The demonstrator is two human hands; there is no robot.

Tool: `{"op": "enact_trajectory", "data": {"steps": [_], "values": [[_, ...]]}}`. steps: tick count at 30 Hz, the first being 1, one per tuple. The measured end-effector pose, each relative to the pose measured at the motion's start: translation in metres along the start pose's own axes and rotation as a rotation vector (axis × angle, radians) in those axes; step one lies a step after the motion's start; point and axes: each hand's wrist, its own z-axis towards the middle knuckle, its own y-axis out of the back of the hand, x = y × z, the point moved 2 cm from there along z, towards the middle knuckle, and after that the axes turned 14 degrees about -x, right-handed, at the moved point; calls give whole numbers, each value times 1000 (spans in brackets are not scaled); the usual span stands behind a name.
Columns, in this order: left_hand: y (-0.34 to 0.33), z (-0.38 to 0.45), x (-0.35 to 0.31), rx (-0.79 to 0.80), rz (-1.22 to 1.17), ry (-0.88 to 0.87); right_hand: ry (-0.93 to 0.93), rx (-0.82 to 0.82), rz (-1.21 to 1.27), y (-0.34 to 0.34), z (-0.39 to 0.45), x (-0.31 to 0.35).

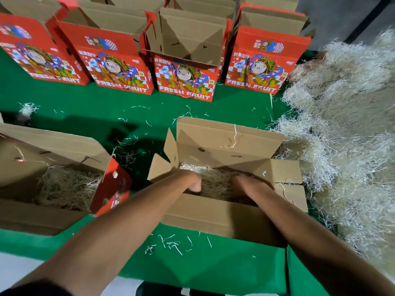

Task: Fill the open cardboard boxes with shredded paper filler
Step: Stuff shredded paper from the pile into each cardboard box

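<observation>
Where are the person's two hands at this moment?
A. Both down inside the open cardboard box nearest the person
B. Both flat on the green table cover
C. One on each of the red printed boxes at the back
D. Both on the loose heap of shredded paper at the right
A: the left hand and right hand both reach into the open cardboard box, among the shredded paper filler in it.
</observation>
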Motion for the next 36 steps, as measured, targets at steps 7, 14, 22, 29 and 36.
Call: {"op": "enact_trajectory", "data": {"steps": [7,14,22,29,36], "values": [[34,-13,-12,-191,-179,-41,78,-522,-184,44,-11,24],[-13,11,-5,35,-35,12,21,315,241,-11,-2,20],[-25,13,-1,98,-20,-31,-62,320,254,-15,-1,22],[-3,10,-11,-265,-69,-12,-68,-372,28,29,-13,22],[-12,20,0,-158,-39,118,-229,37,206,-10,4,6]]}}
